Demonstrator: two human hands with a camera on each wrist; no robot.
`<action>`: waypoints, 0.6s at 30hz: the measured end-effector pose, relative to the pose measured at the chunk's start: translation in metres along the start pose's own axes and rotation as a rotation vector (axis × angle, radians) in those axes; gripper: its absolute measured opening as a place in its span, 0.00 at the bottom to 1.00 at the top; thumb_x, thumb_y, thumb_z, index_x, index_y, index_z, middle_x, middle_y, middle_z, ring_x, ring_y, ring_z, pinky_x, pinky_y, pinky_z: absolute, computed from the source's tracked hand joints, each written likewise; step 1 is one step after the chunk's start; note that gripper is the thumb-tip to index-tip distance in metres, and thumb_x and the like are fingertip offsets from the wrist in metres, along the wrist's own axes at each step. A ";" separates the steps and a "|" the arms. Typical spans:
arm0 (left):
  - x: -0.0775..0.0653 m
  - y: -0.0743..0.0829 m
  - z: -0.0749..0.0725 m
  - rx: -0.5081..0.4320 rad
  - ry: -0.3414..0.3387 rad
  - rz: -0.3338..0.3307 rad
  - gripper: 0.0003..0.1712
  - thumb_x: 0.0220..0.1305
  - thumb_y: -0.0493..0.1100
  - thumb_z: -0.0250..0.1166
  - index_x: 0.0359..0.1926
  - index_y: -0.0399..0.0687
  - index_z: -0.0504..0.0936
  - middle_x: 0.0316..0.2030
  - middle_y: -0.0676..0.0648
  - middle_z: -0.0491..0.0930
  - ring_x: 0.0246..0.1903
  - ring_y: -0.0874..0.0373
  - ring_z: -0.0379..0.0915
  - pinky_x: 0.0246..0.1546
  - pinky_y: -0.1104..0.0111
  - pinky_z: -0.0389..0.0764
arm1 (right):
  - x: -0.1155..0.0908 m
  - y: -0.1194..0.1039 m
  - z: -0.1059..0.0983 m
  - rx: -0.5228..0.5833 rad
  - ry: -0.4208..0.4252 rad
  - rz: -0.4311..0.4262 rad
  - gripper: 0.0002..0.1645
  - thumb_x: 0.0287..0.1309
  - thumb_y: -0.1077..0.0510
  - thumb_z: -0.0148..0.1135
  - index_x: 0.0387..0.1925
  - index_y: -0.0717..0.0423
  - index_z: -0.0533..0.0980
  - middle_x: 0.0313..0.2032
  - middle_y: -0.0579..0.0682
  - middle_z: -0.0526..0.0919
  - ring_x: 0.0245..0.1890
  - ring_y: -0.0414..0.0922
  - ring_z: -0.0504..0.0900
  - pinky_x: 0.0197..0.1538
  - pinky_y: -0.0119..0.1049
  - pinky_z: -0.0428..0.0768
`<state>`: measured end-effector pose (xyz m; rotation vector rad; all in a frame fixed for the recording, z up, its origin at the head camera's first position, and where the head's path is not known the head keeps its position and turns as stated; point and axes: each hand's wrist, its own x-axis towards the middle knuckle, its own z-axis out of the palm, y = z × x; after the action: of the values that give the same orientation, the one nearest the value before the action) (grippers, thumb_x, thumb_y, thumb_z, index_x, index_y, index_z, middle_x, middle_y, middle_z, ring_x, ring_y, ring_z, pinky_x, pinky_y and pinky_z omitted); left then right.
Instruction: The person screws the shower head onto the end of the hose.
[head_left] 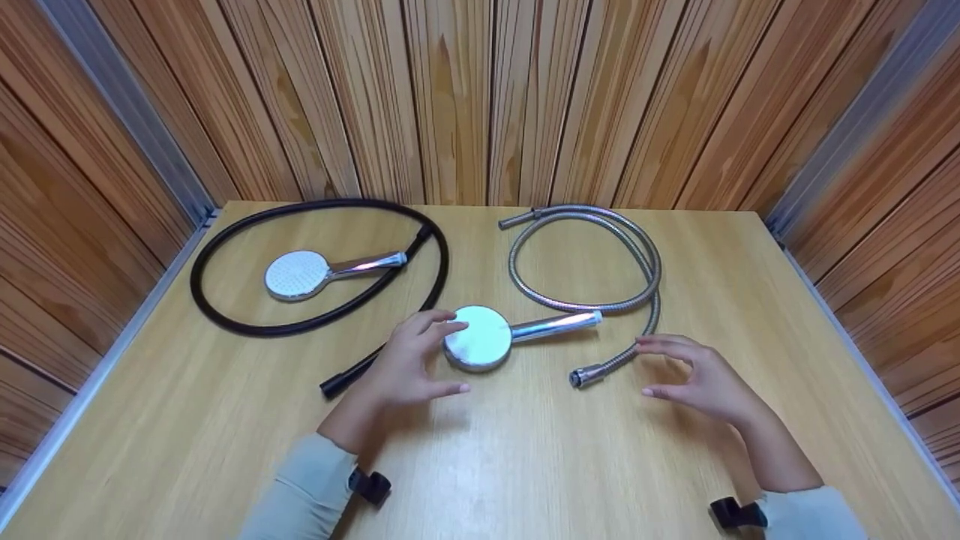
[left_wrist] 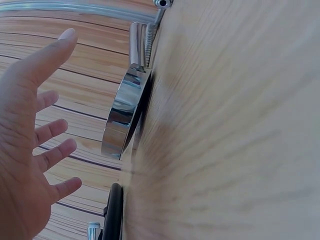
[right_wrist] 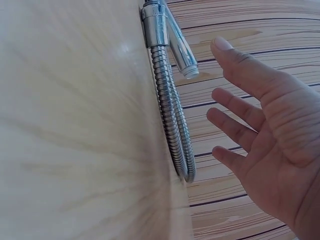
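A chrome hand shower head (head_left: 478,341) lies face up at the table's middle, its handle pointing right. Just left of it hovers my left hand (head_left: 411,360), fingers spread and holding nothing; the left wrist view shows a gap between that hand (left_wrist: 25,135) and the shower head (left_wrist: 122,110). A silver metal shower hose (head_left: 581,304) lies coiled at the right, with its end fitting (head_left: 587,375) toward me. My right hand (head_left: 697,379) hangs near that end, thumb and fingers apart and holding nothing. In the right wrist view the hose (right_wrist: 170,110) is clear of the fingers.
A second, smaller shower head (head_left: 297,276) lies at the back left, inside the loop of a black shower hose (head_left: 259,330). The black hose's end passes beside my left hand. Wood-plank walls (head_left: 450,97) enclose the table (head_left: 525,480) at the back and sides.
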<state>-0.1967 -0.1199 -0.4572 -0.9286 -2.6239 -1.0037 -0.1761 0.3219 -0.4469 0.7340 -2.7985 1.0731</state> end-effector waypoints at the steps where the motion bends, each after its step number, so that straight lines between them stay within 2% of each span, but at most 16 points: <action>1: 0.001 0.000 0.001 -0.004 -0.002 0.003 0.45 0.46 0.58 0.78 0.66 0.54 0.72 0.66 0.44 0.66 0.66 0.49 0.58 0.62 0.45 0.59 | 0.000 0.000 0.000 0.003 -0.003 0.004 0.32 0.46 0.54 0.77 0.56 0.51 0.80 0.59 0.48 0.78 0.62 0.52 0.71 0.57 0.16 0.61; 5: 0.005 0.000 0.002 -0.021 -0.002 0.011 0.45 0.46 0.58 0.78 0.65 0.52 0.73 0.65 0.43 0.67 0.65 0.49 0.59 0.62 0.46 0.60 | 0.002 -0.001 0.001 0.023 -0.020 0.029 0.31 0.48 0.54 0.76 0.57 0.50 0.79 0.60 0.48 0.78 0.63 0.52 0.70 0.59 0.18 0.60; 9: 0.011 0.001 0.004 -0.040 0.003 0.003 0.44 0.45 0.57 0.79 0.64 0.52 0.74 0.64 0.44 0.68 0.65 0.50 0.60 0.62 0.47 0.61 | 0.003 -0.001 0.002 0.034 -0.025 0.058 0.31 0.49 0.55 0.75 0.57 0.50 0.79 0.60 0.48 0.77 0.64 0.52 0.69 0.63 0.30 0.64; 11: 0.014 0.001 0.005 -0.046 0.006 0.007 0.44 0.44 0.57 0.79 0.64 0.51 0.75 0.63 0.44 0.69 0.64 0.51 0.60 0.61 0.47 0.62 | 0.003 0.000 0.003 0.043 -0.022 0.062 0.31 0.48 0.56 0.76 0.57 0.50 0.79 0.60 0.47 0.77 0.64 0.51 0.69 0.64 0.32 0.65; 15: 0.020 0.001 0.006 -0.039 0.004 0.021 0.45 0.44 0.58 0.79 0.64 0.52 0.75 0.63 0.45 0.69 0.63 0.51 0.61 0.60 0.48 0.65 | 0.005 0.002 0.007 0.074 -0.017 0.059 0.31 0.47 0.57 0.77 0.56 0.52 0.79 0.60 0.47 0.77 0.64 0.49 0.69 0.60 0.22 0.62; 18: 0.022 0.001 0.006 -0.038 -0.012 0.014 0.45 0.44 0.59 0.79 0.64 0.53 0.74 0.63 0.46 0.69 0.64 0.51 0.60 0.60 0.48 0.65 | 0.005 0.003 0.008 0.094 -0.022 0.065 0.32 0.47 0.56 0.77 0.57 0.53 0.79 0.60 0.47 0.77 0.64 0.49 0.69 0.59 0.18 0.60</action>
<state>-0.2135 -0.1044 -0.4532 -0.9638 -2.6129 -1.0514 -0.1811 0.3161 -0.4534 0.6715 -2.8251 1.2216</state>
